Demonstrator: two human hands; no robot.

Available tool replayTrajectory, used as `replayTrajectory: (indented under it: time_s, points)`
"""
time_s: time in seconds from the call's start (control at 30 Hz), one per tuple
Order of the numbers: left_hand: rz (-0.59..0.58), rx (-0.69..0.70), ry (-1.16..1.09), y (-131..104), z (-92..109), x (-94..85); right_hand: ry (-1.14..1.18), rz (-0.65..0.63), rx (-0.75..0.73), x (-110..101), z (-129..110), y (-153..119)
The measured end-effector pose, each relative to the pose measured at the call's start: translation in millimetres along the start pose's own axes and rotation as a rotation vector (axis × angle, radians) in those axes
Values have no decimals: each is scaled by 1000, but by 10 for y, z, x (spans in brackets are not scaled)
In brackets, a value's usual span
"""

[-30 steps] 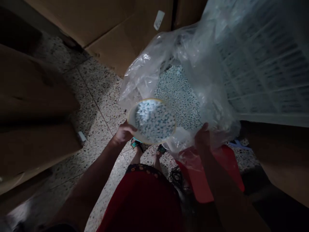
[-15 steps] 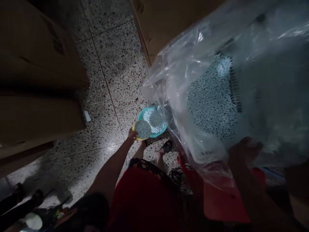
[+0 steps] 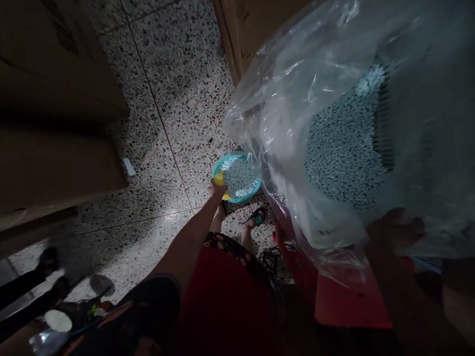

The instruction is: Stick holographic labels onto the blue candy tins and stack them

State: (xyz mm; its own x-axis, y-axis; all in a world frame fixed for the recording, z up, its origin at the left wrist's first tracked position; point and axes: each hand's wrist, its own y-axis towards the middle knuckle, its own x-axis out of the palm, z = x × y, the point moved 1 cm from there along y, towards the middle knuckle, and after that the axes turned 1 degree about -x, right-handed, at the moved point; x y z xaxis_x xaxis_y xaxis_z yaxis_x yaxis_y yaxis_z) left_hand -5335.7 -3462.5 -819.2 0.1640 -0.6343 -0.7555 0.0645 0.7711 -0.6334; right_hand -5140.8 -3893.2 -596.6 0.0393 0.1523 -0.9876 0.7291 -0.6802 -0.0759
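My left hand (image 3: 218,189) grips a yellow bowl (image 3: 219,178), which is tilted over a turquoise basin (image 3: 259,185) on the floor. Small pale pellets (image 3: 241,174) fill the basin and the bowl's mouth, and the two heaps blend together. At the right, my right hand (image 3: 399,230) is at the lower edge of a large clear plastic bag (image 3: 285,123), its fingers bent against the plastic. More pale pellets (image 3: 341,148) lie inside this bag, beside a slotted pale wall.
Cardboard boxes stand at the left (image 3: 55,168) and top centre (image 3: 256,29). A red stool (image 3: 349,301) is below the bag, with dark cords (image 3: 272,257) beside it. Another person's dark-clad legs (image 3: 22,287) show at the lower left. A white object (image 3: 128,167) lies on the speckled floor.
My left hand has moved right and up, bringing the yellow bowl over the basin and tipping it. The bag and my right hand appear slightly farther right in view.
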Motion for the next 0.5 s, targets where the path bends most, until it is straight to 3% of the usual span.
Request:
replayTrajectory:
  time_s: [0.2, 0.5]
  points:
    - [52, -51, 84, -70, 54, -76, 6, -1, -25, 16, 27, 6]
    - [-6, 18, 89, -260, 199, -93, 10, -28, 9, -36, -58, -30]
